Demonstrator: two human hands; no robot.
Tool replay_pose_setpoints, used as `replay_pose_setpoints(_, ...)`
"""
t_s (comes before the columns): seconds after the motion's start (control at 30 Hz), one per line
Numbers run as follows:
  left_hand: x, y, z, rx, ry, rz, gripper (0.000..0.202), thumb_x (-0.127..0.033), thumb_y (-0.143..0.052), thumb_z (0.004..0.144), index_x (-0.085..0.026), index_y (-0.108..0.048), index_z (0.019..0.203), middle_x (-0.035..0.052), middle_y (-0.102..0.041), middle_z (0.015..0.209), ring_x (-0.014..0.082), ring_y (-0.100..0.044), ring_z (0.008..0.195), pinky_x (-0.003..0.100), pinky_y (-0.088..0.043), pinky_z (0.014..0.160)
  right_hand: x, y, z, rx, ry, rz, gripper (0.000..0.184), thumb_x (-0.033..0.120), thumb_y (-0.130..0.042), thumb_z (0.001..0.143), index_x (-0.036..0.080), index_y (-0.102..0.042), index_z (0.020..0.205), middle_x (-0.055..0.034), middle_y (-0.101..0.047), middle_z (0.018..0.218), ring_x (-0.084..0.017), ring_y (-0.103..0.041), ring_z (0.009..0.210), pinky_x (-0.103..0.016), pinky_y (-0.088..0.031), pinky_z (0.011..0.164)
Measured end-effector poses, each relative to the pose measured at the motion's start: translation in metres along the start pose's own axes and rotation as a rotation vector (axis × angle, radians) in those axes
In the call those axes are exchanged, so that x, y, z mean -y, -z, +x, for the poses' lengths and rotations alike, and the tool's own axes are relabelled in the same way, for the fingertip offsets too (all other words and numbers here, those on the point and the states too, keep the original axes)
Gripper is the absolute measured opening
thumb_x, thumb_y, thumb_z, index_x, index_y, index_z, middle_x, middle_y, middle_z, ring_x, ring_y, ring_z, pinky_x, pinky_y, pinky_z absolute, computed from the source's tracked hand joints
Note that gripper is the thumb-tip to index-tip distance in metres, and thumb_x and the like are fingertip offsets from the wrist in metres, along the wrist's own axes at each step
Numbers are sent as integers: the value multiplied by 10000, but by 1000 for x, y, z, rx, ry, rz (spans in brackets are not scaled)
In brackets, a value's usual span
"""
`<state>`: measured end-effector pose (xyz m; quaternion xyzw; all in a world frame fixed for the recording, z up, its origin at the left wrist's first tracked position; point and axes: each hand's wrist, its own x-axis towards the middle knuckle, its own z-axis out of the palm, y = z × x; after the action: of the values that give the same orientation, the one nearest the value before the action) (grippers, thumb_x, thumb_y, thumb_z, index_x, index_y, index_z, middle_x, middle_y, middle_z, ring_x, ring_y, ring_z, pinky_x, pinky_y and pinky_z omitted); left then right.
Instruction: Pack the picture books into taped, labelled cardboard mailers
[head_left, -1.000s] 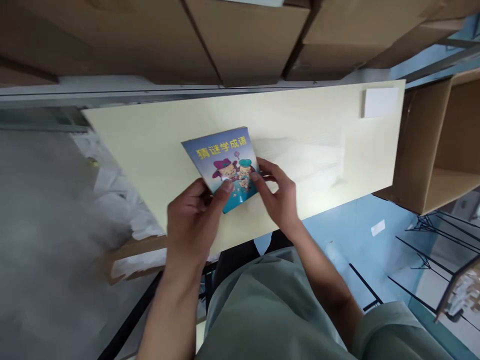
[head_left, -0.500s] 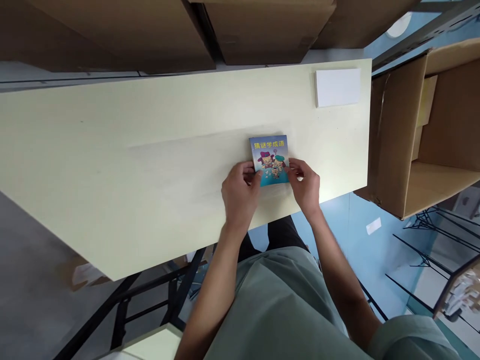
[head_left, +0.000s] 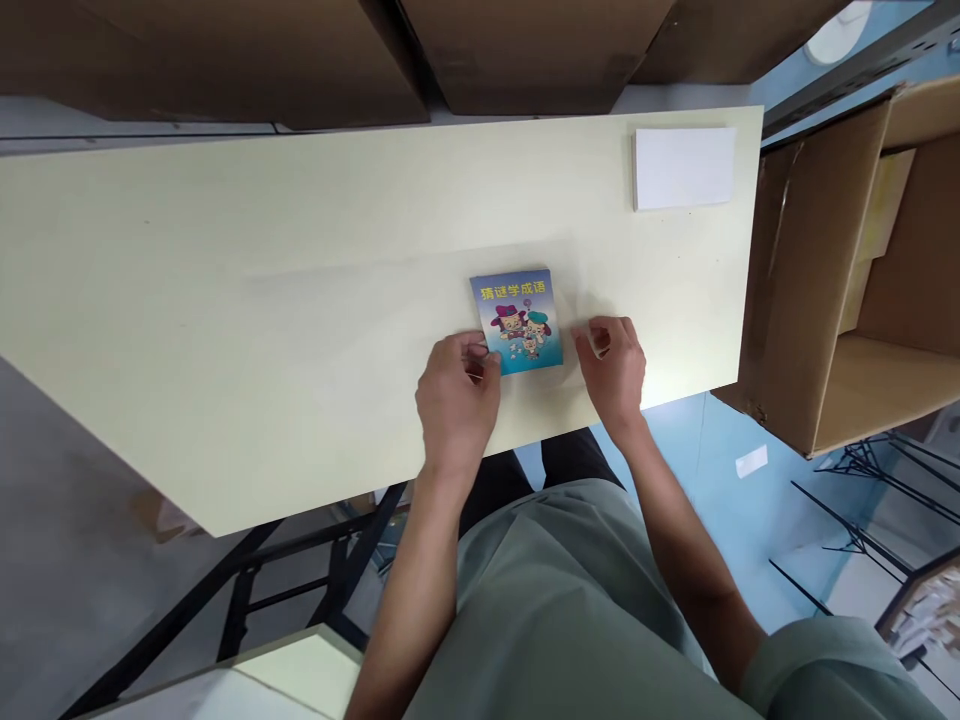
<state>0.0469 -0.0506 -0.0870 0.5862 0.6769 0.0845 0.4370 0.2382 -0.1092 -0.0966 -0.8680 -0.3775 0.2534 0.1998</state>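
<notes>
A small blue booklet (head_left: 516,320) with cartoon figures and yellow characters lies flat on the pale yellow table (head_left: 225,300), near its front edge. My left hand (head_left: 456,400) pinches the booklet's lower left corner with thumb and fingers. My right hand (head_left: 613,365) rests on the table just right of the booklet, a small gap away from it. Its fingers are curled in with nothing visible in them.
A white pad (head_left: 684,167) lies at the table's far right corner. An open cardboard box (head_left: 862,300) stands on its side right of the table. More cardboard boxes (head_left: 525,50) line the far edge. A pale panel corner (head_left: 300,670) shows at lower left.
The booklet came down from a tilted hold to lie flat, then slid slightly left. My right hand has let go of its right edge; my left hand still grips it.
</notes>
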Motion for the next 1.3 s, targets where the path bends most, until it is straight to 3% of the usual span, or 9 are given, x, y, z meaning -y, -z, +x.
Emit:
replay_pose_setpoints(0.13,0,-1,-7,-35,-66,-40,259,-282,-662,979,-233,-711,1229,92,-745,1162,220,-740,896,398,-637,836,17,6,-2,0,45,58,89,217,-653,1009,231,-651,921,-53,-698,994,-178,-676,860,-346,-595,757)
replay_pose_setpoints(0.2,-2,3,-8,-43,-125,-107,269,-298,-634,1008,-242,-715,1259,105,-737,1259,245,-751,1063,407,-652,888,34,15,-8,8,98,106,65,226,-646,1013,237,-653,950,-63,-719,1065,-189,-704,936,-348,-628,762)
replay_pose_setpoints(0.3,-5,11,-9,36,-174,-256,276,-353,-614,1041,-268,-738,1273,86,-744,1364,257,-732,1235,427,-653,1013,60,25,-17,59,162,150,46,243,-634,1031,250,-669,1003,-75,-739,1221,-209,-732,1075,-359,-670,778)
replay_pose_setpoints(0.53,-7,21,-7,202,-35,-646,518,-683,-532,1075,-241,-775,1191,121,-808,1267,286,-772,1211,436,-660,1020,86,4,-30,202,277,140,116,228,-609,1077,253,-722,1092,-102,-721,1371,-251,-725,1274,-427,-689,956)
replay_pose_setpoints(0.7,-6,15,-7,67,0,-589,420,-613,-675,1023,-231,-750,1177,101,-812,1216,261,-776,1170,392,-670,968,84,-9,-34,247,321,86,185,242,-549,1111,253,-733,1121,-106,-752,1340,-247,-731,1279,-456,-665,1038)
replay_pose_setpoints(0.87,3,17,-3,-143,-20,-353,259,-444,-618,1070,-241,-721,1194,87,-758,1266,229,-756,1132,390,-648,1009,56,-5,-13,134,212,132,209,257,-532,1089,254,-725,1168,-90,-770,1259,-219,-747,1175,-384,-685,887)
replay_pose_setpoints(1.0,10,17,2,-95,-32,-345,232,-388,-624,1059,-251,-710,1225,87,-720,1310,223,-754,1108,379,-656,992,39,-11,1,144,131,111,234,295,-581,1067,251,-701,1262,-69,-768,1156,-163,-742,935,-306,-652,764)
replay_pose_setpoints(1.13,9,16,2,-61,-30,-383,245,-384,-610,1066,-248,-701,1249,89,-712,1332,225,-747,1135,375,-660,980,43,-23,1,172,124,67,417,356,-740,997,271,-646,1394,-63,-722,1196,-148,-685,842,-309,-627,733)
replay_pose_setpoints(1.3,12,13,3,-39,-3,-420,279,-389,-655,1040,-249,-682,1279,87,-711,1327,218,-744,1114,371,-662,972,52,-32,4,174,85,-3,364,373,-772,974,257,-647,1295,-14,-666,1002,-152,-629,786,-309,-574,703)
